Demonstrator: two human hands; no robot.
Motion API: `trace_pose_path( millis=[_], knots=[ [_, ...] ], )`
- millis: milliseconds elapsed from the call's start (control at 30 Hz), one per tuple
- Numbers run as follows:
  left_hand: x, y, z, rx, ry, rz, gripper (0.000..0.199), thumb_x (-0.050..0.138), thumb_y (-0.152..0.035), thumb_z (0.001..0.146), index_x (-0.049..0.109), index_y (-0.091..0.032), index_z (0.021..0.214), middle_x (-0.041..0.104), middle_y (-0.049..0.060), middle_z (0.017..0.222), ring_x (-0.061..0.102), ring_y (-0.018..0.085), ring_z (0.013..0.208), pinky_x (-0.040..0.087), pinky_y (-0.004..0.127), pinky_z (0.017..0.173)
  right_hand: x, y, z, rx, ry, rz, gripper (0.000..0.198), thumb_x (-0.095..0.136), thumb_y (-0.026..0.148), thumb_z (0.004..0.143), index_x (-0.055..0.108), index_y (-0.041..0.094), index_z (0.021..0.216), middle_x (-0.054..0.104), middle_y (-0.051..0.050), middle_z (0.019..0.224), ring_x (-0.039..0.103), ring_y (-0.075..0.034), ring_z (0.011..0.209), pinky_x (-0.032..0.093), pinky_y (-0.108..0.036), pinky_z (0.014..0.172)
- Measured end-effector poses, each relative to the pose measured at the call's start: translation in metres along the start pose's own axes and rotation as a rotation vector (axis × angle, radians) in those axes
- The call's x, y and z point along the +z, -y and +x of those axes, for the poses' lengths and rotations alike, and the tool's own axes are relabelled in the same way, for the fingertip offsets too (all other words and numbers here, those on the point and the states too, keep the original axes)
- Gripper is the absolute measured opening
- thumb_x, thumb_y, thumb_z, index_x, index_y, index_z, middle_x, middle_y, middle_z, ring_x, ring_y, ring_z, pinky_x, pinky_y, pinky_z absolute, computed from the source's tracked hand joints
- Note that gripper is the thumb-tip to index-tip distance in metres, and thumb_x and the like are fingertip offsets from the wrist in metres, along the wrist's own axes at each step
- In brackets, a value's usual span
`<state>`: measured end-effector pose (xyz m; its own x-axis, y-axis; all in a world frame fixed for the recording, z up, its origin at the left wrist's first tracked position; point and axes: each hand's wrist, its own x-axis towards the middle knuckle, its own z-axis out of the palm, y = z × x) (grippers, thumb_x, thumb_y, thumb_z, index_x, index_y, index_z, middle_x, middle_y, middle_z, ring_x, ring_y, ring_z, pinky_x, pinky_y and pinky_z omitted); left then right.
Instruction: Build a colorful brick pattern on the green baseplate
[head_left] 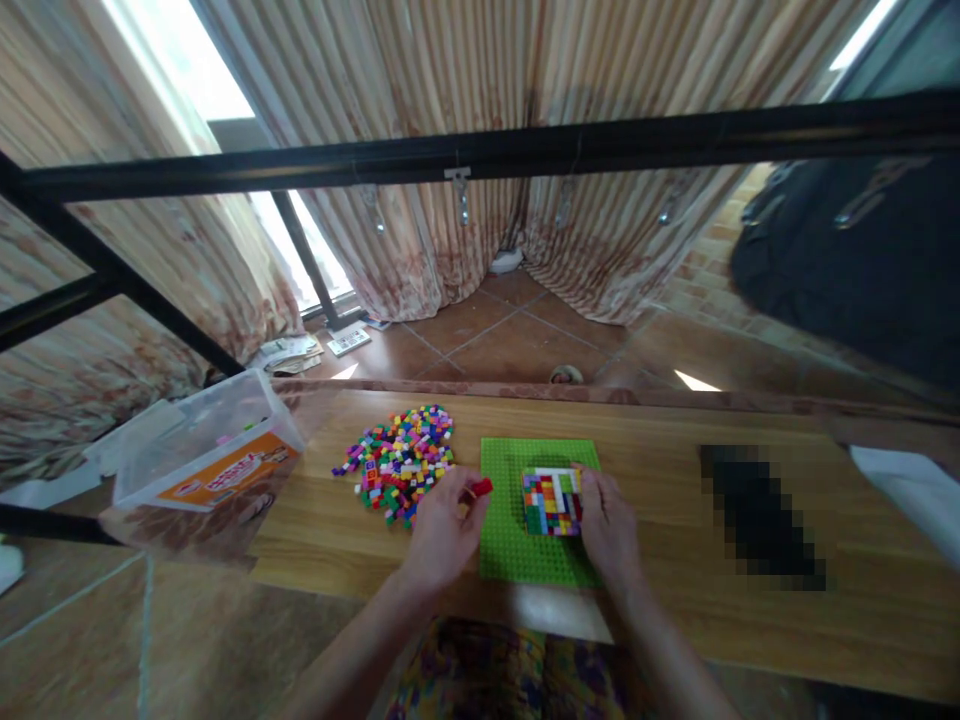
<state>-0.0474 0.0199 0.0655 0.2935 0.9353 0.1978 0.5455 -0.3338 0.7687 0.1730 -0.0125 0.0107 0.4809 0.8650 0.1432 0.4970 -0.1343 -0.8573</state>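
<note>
Between the thumb and fingertips of my left hand (448,522) is a small red toy brick (482,487), held over the left edge of a green studded baseplate (502,555). A low block of many-coloured bricks (551,505) stands on the plate, with white pieces along its far side. My right hand (609,520) grips this block at its right side, and the fingers hide that edge. Just left and beyond my left hand, a pile of loose coloured bricks (409,455) is spread over the wooden table (315,540).
A clear plastic box (217,440) with an orange label stands off the table's left end. A dark pixelated shape (761,515) lies on the right. White paper (911,490) sits at the far right. A black metal bar (480,150) crosses in front of striped curtains (465,60).
</note>
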Motion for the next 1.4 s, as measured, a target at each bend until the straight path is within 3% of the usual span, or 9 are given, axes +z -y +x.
trace_pose_path(
  millis=[233,467,900,1167,1400],
  knots=[
    [0.048,-0.021,0.017,0.209,-0.02,0.025,0.016,0.051,-0.012,0.09,0.064,-0.02,0.093,0.065,0.003,0.091,0.063,0.014,0.084,0.052,0.025,0.076,0.001,0.003,0.0,-0.024,-0.005,0.046,0.052,0.03,0.052,0.096,0.067,0.016,0.105,0.067,-0.014,0.106,0.059,-0.024,0.1,0.043,-0.043,0.096],
    [0.071,-0.02,0.018,0.387,-0.072,0.18,0.024,0.046,-0.011,0.092,0.066,-0.019,0.103,0.063,0.006,0.102,0.061,0.016,0.093,0.055,0.029,0.083,0.001,0.006,-0.001,-0.023,-0.003,0.05,0.05,0.032,0.05,0.096,0.066,0.015,0.105,0.067,-0.014,0.105,0.059,-0.024,0.1,0.044,-0.043,0.095],
    [0.085,-0.021,0.017,0.481,-0.126,0.315,0.022,0.046,-0.012,0.092,0.066,-0.017,0.099,0.063,0.007,0.096,0.06,0.018,0.088,0.057,0.03,0.077,0.0,0.007,-0.001,-0.041,0.006,0.045,0.048,0.032,0.048,0.097,0.066,0.015,0.106,0.067,-0.014,0.107,0.059,-0.024,0.102,0.043,-0.043,0.097],
    [0.073,-0.019,0.016,0.478,0.058,0.238,0.029,0.044,-0.009,0.09,0.065,-0.018,0.109,0.067,0.009,0.11,0.061,0.02,0.097,0.055,0.039,0.09,0.001,0.007,-0.002,-0.04,-0.008,0.047,0.047,0.032,0.048,0.097,0.067,0.017,0.105,0.067,-0.014,0.107,0.059,-0.024,0.1,0.043,-0.043,0.097],
    [0.075,-0.019,0.02,0.466,0.026,0.229,0.028,0.044,-0.006,0.09,0.063,-0.016,0.107,0.07,0.009,0.103,0.062,0.02,0.094,0.055,0.036,0.088,0.001,0.004,-0.002,-0.025,-0.005,0.038,0.048,0.034,0.049,0.096,0.067,0.015,0.107,0.067,-0.014,0.109,0.059,-0.024,0.102,0.042,-0.044,0.098]
  ],
)
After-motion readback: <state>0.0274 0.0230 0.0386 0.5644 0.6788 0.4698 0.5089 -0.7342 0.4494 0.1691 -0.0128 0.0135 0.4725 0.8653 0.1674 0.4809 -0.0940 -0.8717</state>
